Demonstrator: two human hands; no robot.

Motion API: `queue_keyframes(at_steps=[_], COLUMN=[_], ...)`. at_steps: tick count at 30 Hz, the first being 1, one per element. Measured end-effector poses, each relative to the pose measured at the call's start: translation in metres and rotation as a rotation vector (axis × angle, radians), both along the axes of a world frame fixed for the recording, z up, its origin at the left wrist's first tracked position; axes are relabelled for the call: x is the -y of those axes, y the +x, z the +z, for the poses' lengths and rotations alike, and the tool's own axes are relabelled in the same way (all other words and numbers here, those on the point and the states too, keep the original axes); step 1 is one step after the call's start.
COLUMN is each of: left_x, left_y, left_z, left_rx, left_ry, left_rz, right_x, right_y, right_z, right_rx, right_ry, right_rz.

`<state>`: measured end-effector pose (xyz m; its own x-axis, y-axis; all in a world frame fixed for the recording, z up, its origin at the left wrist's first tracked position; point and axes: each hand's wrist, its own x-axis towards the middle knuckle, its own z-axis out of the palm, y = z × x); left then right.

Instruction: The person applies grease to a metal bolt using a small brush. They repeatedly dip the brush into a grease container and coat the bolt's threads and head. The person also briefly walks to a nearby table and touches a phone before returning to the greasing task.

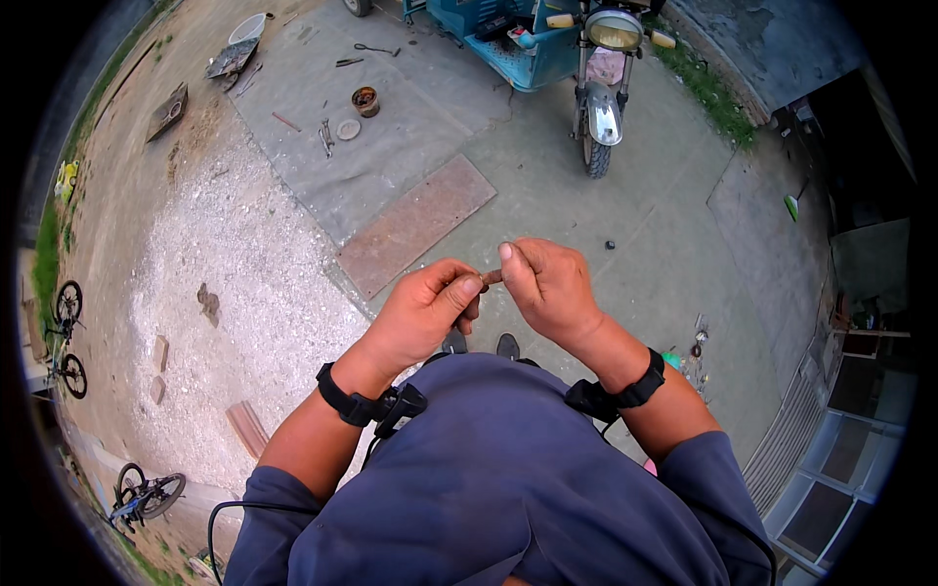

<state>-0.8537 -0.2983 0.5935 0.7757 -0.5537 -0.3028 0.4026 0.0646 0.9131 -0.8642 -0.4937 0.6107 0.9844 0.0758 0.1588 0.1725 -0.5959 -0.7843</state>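
In front of my chest both hands are close together. A short brown, rod-like piece [492, 277] bridges the small gap between them; most of it is hidden by my fingers, and its exact kind does not show. My left hand [430, 305] pinches one end between thumb and curled fingers. The other end disappears into my right hand [552, 288], whose fingers are folded with the thumb raised on top. Black straps with small devices circle both wrists.
Beyond my hands a flat rusty plate [418, 227] lies on the concrete. Farther off are a tin [365, 101], wrenches [325, 138] and a blue three-wheeler [518, 49]. Pale gravel [225, 293] spreads to the left, near bicycles [147, 495]. Small parts [698, 342] lie at the right.
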Motion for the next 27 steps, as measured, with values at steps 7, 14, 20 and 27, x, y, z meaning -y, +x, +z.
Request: queue_keyframes(at_steps=[7, 14, 20, 27], left_x=[0.005, -0.002, 0.007, 0.006], left_y=[0.006, 0.005, -0.002, 0.005], left_z=[0.003, 0.003, 0.002, 0.008], left_rx=[0.909, -0.171, 0.022, 1.036], left_ry=[0.407, -0.077, -0.004, 0.458], left_rz=[0.011, -0.092, 0.065, 0.057], right_x=[0.004, 0.005, 0.003, 0.002], right_y=[0.0, -0.002, -0.001, -0.001], right_z=[-0.012, 0.003, 0.0, -0.008], right_rx=[-0.396, -0.03, 0.005, -0.442], right_ry=[0.314, 0.062, 0.013, 0.394], right_rz=[-0.103, 0.026, 0.029, -0.081])
